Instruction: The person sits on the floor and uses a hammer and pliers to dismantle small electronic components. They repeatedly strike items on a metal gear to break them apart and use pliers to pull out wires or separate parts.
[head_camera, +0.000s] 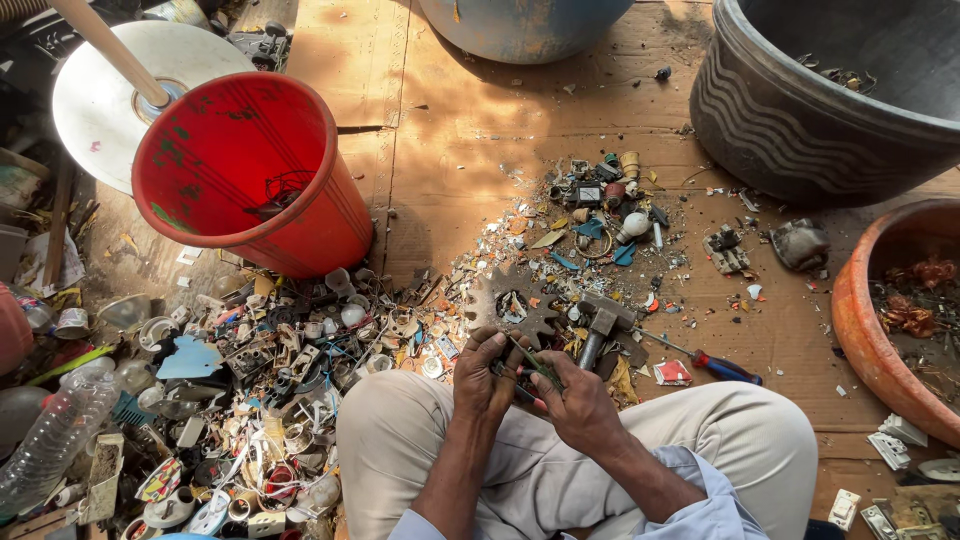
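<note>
both hands meet over the lap – left hand (487, 378) cups a small green circuit board (540, 366), right hand (572, 400) pinches its other end, prob. for steadiness. hammer (600, 325) & screwdriver (705, 360) lie just ahead w/in reach – red bucket (250, 175) stands beyond the scrap pile (290, 390).

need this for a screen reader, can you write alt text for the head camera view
Seen from above, a seated person's left hand and right hand together hold a small green circuit board over their lap. A hammer, rusty gear and screwdriver lie ahead on cardboard, with a red bucket beside heaped scrap parts.
</note>
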